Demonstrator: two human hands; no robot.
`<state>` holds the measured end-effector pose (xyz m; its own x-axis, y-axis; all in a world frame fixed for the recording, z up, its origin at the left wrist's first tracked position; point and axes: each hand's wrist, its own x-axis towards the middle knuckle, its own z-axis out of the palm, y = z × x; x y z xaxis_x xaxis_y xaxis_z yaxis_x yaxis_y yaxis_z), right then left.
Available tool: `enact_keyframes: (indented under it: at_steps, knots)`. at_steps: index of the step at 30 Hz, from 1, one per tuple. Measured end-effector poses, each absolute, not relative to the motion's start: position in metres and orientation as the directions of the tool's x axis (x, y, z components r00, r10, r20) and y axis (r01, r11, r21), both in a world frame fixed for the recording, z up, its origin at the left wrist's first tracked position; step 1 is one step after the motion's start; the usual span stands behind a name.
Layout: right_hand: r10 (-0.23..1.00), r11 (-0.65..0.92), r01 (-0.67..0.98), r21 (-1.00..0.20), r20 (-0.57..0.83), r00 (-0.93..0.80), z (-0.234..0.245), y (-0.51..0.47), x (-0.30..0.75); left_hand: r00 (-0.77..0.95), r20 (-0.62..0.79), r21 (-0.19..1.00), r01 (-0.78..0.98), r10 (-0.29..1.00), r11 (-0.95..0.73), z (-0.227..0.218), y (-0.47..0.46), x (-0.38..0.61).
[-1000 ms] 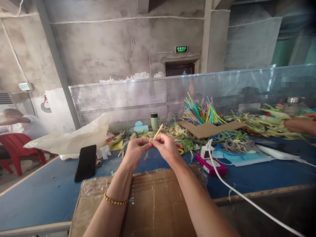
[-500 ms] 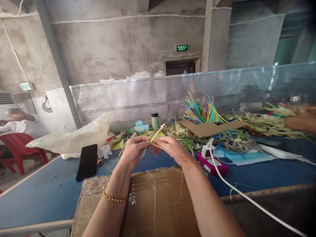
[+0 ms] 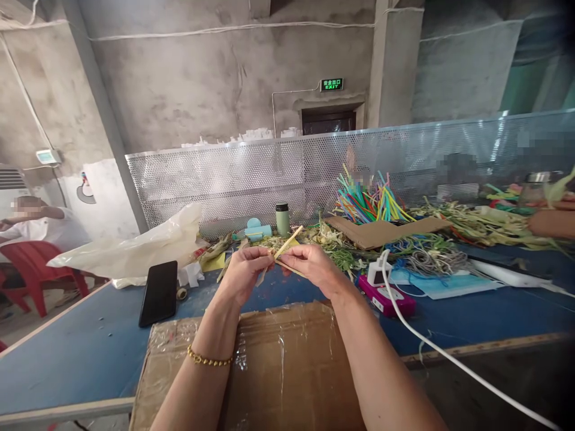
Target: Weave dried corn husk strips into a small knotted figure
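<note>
Both hands meet above the blue table (image 3: 81,353), just past a taped cardboard box (image 3: 269,371). My left hand (image 3: 242,272) pinches a pale yellow strip (image 3: 287,241) whose free end slants up and to the right. My right hand (image 3: 309,266) has its fingers closed on the same strip from the other side, and a second thin end pokes out under its fingers. A gold bracelet (image 3: 209,360) sits on my left wrist.
A black phone (image 3: 158,292), a crumpled plastic bag (image 3: 135,248), a green bottle (image 3: 282,219), a pink power bank (image 3: 386,296) with a white cable (image 3: 449,359), cardboard (image 3: 381,232), coloured strips (image 3: 368,203) and straw heaps lie on the table. A perforated metal screen (image 3: 233,179) stands behind. Other people sit far left and right.
My hands stay together on the strip; my right hand has turned its wrist and shifted slightly right. The view drifted a little.
</note>
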<state>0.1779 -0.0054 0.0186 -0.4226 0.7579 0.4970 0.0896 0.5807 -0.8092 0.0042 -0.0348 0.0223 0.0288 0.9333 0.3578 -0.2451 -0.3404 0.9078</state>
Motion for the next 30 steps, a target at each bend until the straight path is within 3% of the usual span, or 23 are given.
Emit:
enact_keyframes:
  at_steps: [5, 10, 18, 23, 30]
  knots:
    - [0.747, 0.599, 0.078, -0.797, 0.521, -0.414, 0.019, -0.006, 0.178, 0.015, 0.368, 0.911, -0.209, 0.93, -0.357, 0.021, -0.033, 0.004]
    - [0.73, 0.636, 0.113, -0.763, 0.548, -0.409, 0.015, -0.001, 0.176, -0.061, 0.384, 0.92, -0.064, 0.921, -0.387, 0.019, -0.031, 0.003]
    - [0.628, 0.777, 0.224, -0.589, 0.702, -0.335, 0.011, 0.004, 0.173, -0.132, 0.385, 0.922, 0.009, 0.914, -0.387, 0.02, -0.033, 0.005]
    - [0.701, 0.711, 0.216, -0.669, 0.65, -0.294, 0.011, 0.003, 0.174, -0.171, 0.409, 0.911, 0.023, 0.896, -0.411, 0.021, -0.034, 0.006]
    - [0.779, 0.543, -0.027, -0.84, 0.515, -0.357, 0.018, -0.005, 0.177, -0.199, 0.382, 0.922, 0.006, 0.903, -0.388, 0.021, -0.032, 0.005]
